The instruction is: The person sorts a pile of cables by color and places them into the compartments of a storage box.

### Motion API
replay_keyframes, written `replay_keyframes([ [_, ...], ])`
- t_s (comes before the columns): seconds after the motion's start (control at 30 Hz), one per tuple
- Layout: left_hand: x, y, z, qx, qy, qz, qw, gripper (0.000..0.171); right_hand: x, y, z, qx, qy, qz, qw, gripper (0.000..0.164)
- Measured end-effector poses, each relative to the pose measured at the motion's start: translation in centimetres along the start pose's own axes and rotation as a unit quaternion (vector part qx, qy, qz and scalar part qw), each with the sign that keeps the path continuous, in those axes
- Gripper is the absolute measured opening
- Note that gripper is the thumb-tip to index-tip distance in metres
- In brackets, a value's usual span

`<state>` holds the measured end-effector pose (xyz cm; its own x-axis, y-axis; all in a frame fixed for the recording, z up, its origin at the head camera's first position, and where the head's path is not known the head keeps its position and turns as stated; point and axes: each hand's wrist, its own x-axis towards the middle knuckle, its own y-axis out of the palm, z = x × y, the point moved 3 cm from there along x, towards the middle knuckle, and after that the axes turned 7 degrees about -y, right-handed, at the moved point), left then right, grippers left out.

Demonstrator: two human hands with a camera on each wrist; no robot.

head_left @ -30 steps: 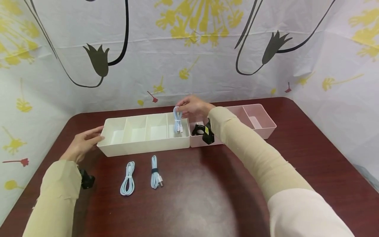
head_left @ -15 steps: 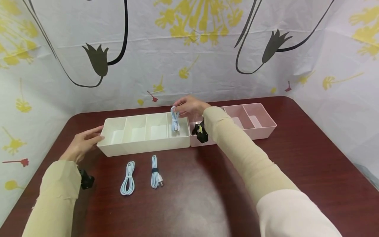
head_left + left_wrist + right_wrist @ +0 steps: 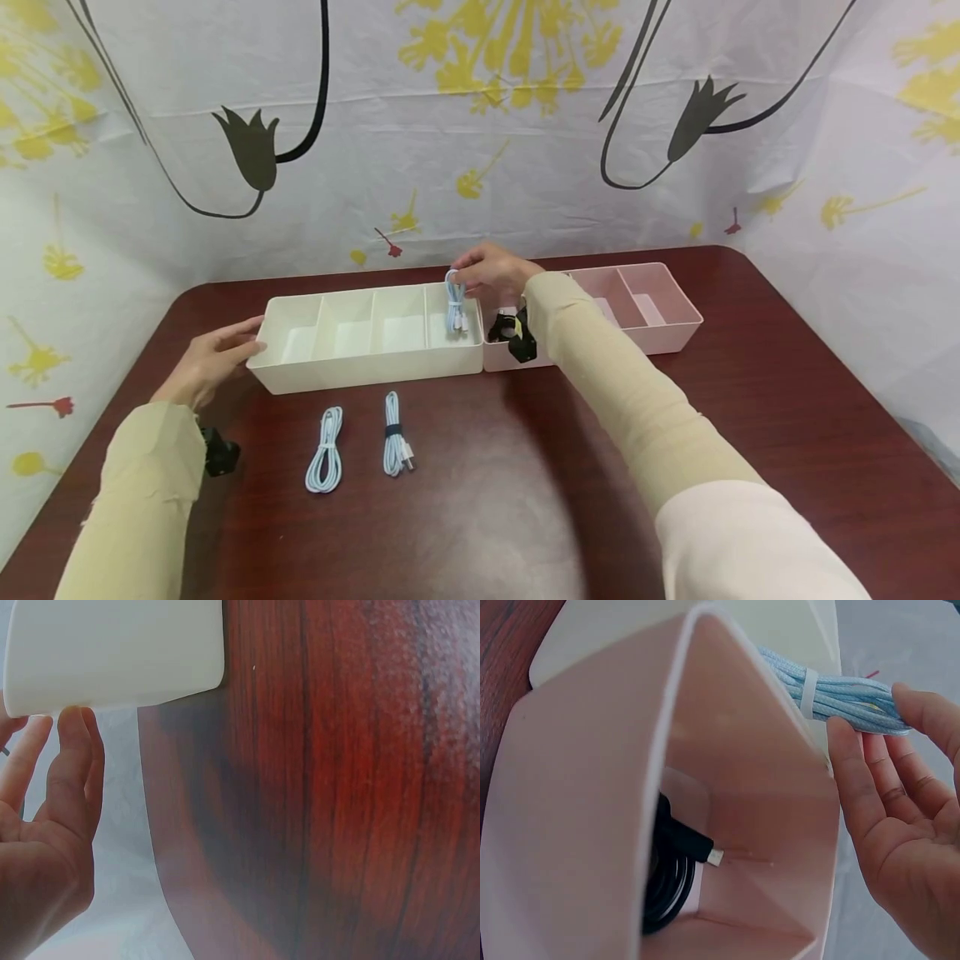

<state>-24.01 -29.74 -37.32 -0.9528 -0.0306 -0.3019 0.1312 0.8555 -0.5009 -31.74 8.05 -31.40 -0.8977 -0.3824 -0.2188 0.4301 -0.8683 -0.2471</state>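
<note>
My right hand (image 3: 495,271) pinches the top of a light blue charging cable (image 3: 855,701), coiled and bound with a white tie. The cable hangs into the right-end compartment of the white divided box (image 3: 375,371), connectors downward. My left hand (image 3: 213,362) touches the left end of that box; in the left wrist view its extended fingertips (image 3: 73,720) lie right at the rim. Two more coiled light blue cables lie on the table in front: one with a white tie (image 3: 325,450), the other (image 3: 394,446) with a dark band and a USB plug.
A pink divided box (image 3: 652,336) adjoins the white one on the right. A coiled black cable (image 3: 671,896) lies in its nearest compartment. Both boxes stand toward the back of the dark red table (image 3: 480,500), before a patterned cloth (image 3: 525,192).
My right hand shifts slightly left with the hanging cable, then back right, over the same compartment. The left hand stays at the white box's end.
</note>
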Motion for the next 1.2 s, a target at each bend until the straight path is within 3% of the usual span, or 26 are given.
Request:
replay_keyframes([
  [0.13, -1.1, 0.2, -1.1, 0.002, 0.008, 0.013, 0.9999, 0.063, -0.2, -0.4, 0.0, -0.034, -0.003, 0.0, 0.999, 0.03],
  [0.27, -1.2, 0.2, -1.3, 0.001, 0.007, 0.012, 0.9999, 0.063, -0.2, -0.4, 0.1, -0.037, -0.006, -0.003, 0.999, 0.029],
  [0.43, -0.8, -0.1, -0.7, 0.009, 0.007, 0.002, 0.9999, 0.065, -0.1, 0.3, 0.0, 0.012, 0.005, 0.0, 1.0, 0.028],
  [0.6, 0.7, -0.5, 0.9, 0.011, 0.004, -0.006, 0.9999, 0.067, -0.2, 1.2, 0.0, 0.073, 0.021, 0.032, 0.997, 0.032],
  [0.77, 1.6, -0.5, 1.9, 0.005, 0.006, -0.005, 1.0, 0.069, -0.4, 1.8, 0.2, 0.033, 0.019, 0.057, 0.998, 0.034],
  [1.07, -0.9, 0.1, -1.1, 0.003, 0.006, 0.003, 1.0, 0.064, -0.3, 2.6, 0.4, -0.034, 0.016, 0.078, 0.996, 0.033],
  [1.2, -1.1, 0.2, -1.2, 0.006, 0.009, 0.006, 0.9999, 0.064, -0.2, 2.8, 0.4, -0.061, 0.011, 0.079, 0.995, 0.032],
])
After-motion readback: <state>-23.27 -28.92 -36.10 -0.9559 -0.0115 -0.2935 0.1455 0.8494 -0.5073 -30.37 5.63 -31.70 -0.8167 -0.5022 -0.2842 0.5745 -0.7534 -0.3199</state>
